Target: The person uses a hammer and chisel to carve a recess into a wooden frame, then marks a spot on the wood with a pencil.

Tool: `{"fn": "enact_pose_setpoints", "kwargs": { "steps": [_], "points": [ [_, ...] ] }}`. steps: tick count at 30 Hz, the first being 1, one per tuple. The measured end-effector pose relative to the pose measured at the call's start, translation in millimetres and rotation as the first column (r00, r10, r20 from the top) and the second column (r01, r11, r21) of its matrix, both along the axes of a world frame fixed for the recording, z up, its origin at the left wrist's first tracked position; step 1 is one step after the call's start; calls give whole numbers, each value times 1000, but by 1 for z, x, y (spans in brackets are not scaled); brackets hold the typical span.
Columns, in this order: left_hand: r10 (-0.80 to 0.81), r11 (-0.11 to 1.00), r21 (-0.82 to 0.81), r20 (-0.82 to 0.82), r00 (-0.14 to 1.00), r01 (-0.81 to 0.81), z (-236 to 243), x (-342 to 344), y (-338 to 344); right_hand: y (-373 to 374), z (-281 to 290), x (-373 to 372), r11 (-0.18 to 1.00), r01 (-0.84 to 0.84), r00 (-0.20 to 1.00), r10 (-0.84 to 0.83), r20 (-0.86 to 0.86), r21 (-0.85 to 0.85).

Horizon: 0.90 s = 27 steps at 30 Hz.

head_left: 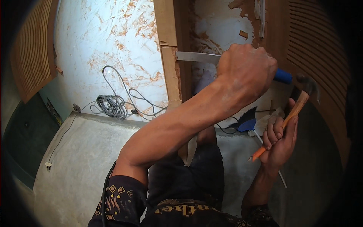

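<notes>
My left hand (pixel 247 66) is closed around the blue handle of a chisel (pixel 198 57), my forearm reaching across in front of me. The long metal blade points left, its tip at the rough, chipped recess in the edge of a wooden board (pixel 171 77). To the right and lower, my right hand (pixel 280 138) grips the wooden handle of a claw hammer (pixel 296 109). The hammer's head is up, just beyond the butt of the chisel handle and apart from it. The fingers of my left hand hide part of the chisel.
A coiled grey cable (pixel 111 106) lies on the white, dust-strewn floor at the left. Slatted wooden panels (pixel 34 49) stand at both sides. A blue-headed broom (pixel 246 125) lies beside my right hand. Wood scraps (pixel 244 34) are scattered at the far right.
</notes>
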<state>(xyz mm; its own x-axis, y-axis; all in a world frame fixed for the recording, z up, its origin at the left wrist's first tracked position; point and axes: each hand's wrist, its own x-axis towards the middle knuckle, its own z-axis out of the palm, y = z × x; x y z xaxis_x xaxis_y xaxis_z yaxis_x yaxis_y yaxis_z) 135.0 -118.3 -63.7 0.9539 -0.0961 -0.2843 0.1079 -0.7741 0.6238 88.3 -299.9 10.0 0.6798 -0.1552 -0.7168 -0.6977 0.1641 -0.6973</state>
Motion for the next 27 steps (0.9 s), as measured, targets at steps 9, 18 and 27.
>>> {"fn": "enact_pose_setpoints", "kwargs": {
  "steps": [9, 18, 27],
  "points": [
    [16, 999, 29, -48, 999, -15, 3, 4, 10, -12, 1, -8, 939, -338, 935, 342, -93, 58],
    [-97, 984, -155, -33, 995, 91, 20, -11, -10, -17, -1, -2, 997, -58, 997, 55, -48, -53],
    [-70, 987, -142, -2, 998, 69, 9, -18, -13, -13, 3, -1, 994, -93, 995, 94, 15, -56]
  ]
}}
